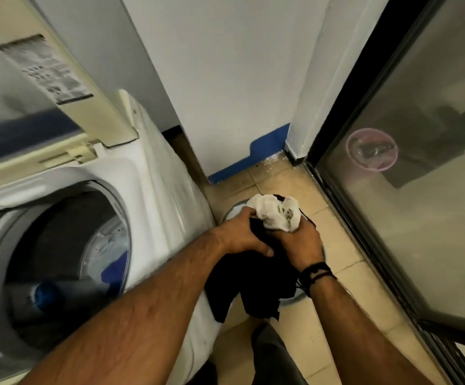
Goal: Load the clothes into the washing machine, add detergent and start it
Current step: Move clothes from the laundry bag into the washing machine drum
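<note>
While some laundry already lies in the washing machine [67, 245], a bundle of clothes [264, 254] is gripped by both the left hand [242, 234] and right hand [300, 243] above the floor; detergent and starting remain undone.

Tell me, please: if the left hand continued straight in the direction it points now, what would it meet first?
The left hand points up and right in the picture, into the white cloth bunched at its fingertips. That cloth, also in the grip of the right hand, comes first. Beyond it lies tiled floor, though depth is unclear.
</note>
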